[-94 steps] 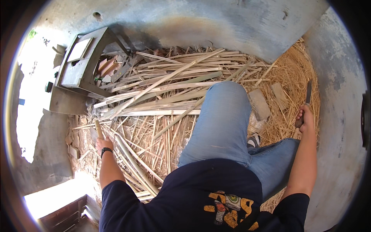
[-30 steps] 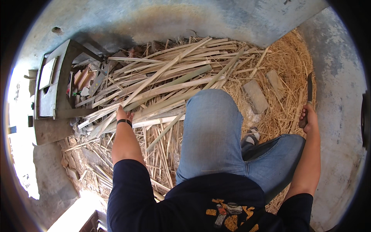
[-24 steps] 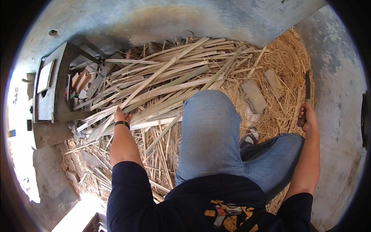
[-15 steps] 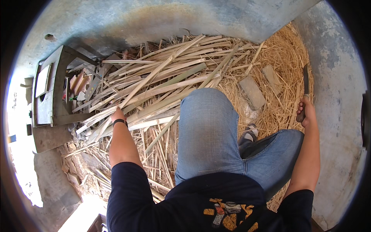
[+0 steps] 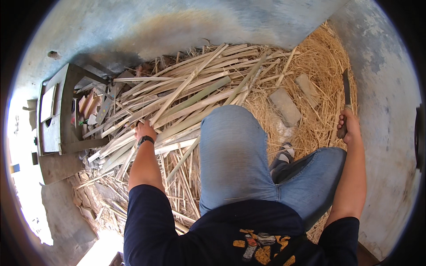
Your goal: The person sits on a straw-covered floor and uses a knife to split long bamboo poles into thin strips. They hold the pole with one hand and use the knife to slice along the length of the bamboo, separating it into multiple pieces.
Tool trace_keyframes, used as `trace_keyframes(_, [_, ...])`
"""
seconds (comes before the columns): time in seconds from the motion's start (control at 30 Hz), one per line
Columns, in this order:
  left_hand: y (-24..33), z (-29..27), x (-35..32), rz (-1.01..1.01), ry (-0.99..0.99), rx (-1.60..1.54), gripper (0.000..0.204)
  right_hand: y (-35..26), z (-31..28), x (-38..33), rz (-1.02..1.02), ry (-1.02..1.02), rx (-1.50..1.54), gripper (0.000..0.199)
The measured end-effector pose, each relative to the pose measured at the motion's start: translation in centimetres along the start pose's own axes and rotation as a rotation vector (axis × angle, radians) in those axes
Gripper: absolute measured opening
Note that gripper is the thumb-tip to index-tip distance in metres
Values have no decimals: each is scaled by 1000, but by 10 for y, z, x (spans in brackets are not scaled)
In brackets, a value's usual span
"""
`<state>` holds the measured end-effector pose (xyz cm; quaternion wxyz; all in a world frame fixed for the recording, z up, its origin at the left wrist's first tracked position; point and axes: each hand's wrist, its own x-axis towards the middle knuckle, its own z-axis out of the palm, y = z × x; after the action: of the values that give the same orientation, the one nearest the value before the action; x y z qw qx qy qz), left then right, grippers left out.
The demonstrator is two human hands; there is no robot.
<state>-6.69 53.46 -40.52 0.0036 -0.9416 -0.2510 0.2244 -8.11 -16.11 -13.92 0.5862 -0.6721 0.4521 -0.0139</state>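
Note:
My left hand point(image 5: 145, 131), with a dark band at its wrist, lies at the near left part of a heap of split bamboo strips point(image 5: 188, 107). Its fingers curl over a pale bamboo strip point(image 5: 129, 138), and their tips are partly hidden among the strips. One long strip point(image 5: 191, 80) slants across the top of the heap, its lower end beside this hand. Out to the right, my right hand point(image 5: 349, 126) is closed round the handle of a long knife point(image 5: 346, 91). The dark blade points away from me, near the wall and above the straw.
A wooden frame like a box or cabinet point(image 5: 66, 111) stands at the left. Two flat blocks point(image 5: 285, 107) lie on loose straw point(image 5: 326, 53) at the right. Weathered walls point(image 5: 386, 133) close in the far side and the right. My bent knees are between my hands.
My left hand has moved a little to the right and turned over the strips, showing more of its back. The right hand keeps the knife almost in place. The view has shifted slightly.

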Motion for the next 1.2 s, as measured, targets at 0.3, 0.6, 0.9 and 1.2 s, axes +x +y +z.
trace_keyframes(0.3, [-13, -43, -35, 257, 314, -354, 24, -1, -3, -8, -159, -5, -125, 10])
trace_keyframes(0.6, [-17, -111, -78, 469, 446, -691, 44, -51, 10, -72, -470, -158, -50, 35])
trace_keyframes(0.9, [31, -154, -109, 670, 584, -839, 48, -139, -20, -147, -636, -471, 147, 38])
trace_keyframes(1.2, [81, -165, -125, 837, 707, -811, 42, -165, -57, -190, -547, -575, 331, 37])
